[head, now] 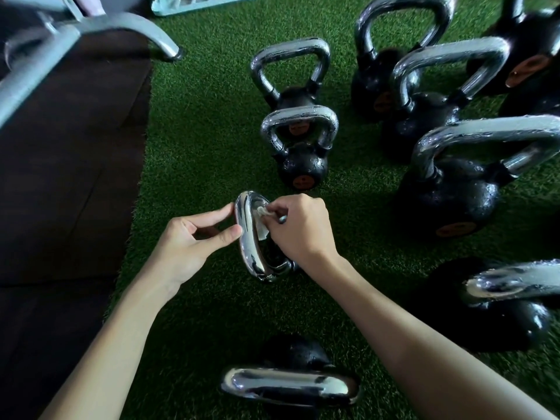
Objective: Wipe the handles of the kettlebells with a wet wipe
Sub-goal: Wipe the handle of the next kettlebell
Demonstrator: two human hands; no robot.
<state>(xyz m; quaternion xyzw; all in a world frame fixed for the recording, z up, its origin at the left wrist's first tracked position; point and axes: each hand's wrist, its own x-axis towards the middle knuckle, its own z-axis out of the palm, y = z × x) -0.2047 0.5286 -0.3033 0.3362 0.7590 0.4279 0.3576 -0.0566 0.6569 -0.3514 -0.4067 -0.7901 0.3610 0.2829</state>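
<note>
Nearest me stands the near kettlebell (295, 353), a black ball under a polished bar lying crosswise. Beyond it both forearms reach to the worked handle (250, 237), a smooth, rounded chrome loop seen edge-on from above; the bell beneath it is mostly hidden. The left grip (188, 241) is spread, with thumb and forefinger tips pressing the loop's outer face to steady it. The right grip (300, 231) pinches the wet wipe (262, 227), a small bunched white sheet, against the loop's inner face near the top. I judge the step to be mid-wipe on this handle. To do it well, I would flatten the wipe around the bar, draw it along the full loop, including the corners and underside, and keep the left brace firm, since chrome is slick and the bell may turn. Farther on, the small kettlebell (303, 168) and the larger kettlebells (451, 201) stand upright on the green turf (194, 165), matt black bodies with orange labels, apparently speckled with droplets. A dark mat (69, 177) borders the turf on the left; a grey metal frame (91, 28) and a pale teal tray (200, 3) lie farthest.
</note>
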